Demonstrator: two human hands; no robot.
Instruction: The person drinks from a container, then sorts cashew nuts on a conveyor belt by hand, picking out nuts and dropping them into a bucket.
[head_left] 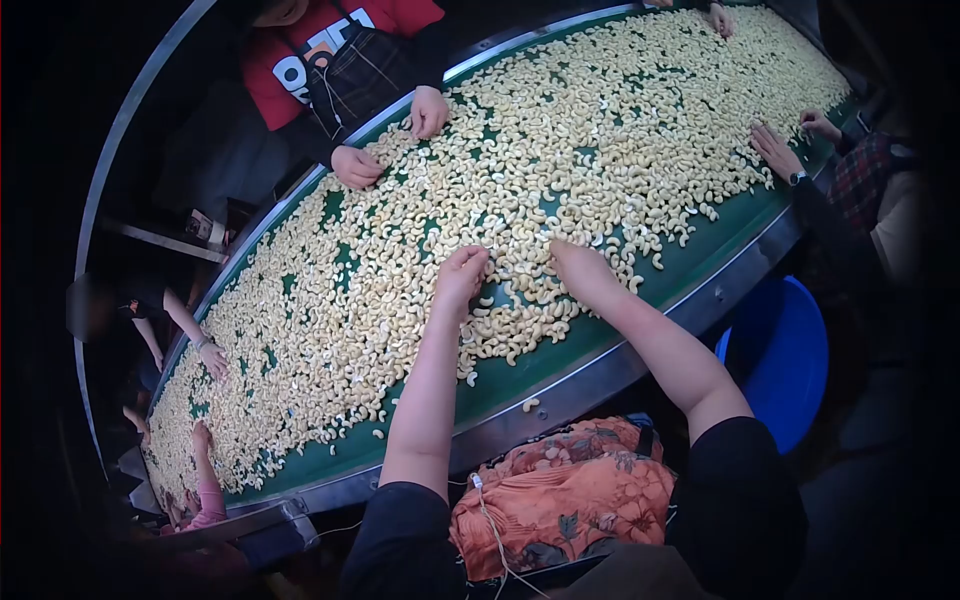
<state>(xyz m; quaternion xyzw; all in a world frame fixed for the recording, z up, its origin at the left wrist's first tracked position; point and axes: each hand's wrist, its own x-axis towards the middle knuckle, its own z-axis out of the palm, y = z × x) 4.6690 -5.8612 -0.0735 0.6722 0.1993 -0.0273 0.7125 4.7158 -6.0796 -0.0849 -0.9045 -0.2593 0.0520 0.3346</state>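
Observation:
Pale cashew nuts (400, 290) lie in a loose layer over a green belt (560, 362). My left hand (462, 280) is over the nuts near the middle, its fingers curled together in a pinch; anything between the fingertips is too small to make out. A short way to its right, my right hand (583, 272) reaches down to the nuts with its fingers pressed together and the tips partly hidden. A thin patch of belt shows between my hands, with scattered cashews around it.
A metal edge (590, 378) runs along my side of the belt, with one stray cashew (530, 405) on it. A blue tub (790, 360) stands below at the right. Co-workers' hands (430, 112) reach over the nuts opposite, at far left and right. A white cable hangs before me.

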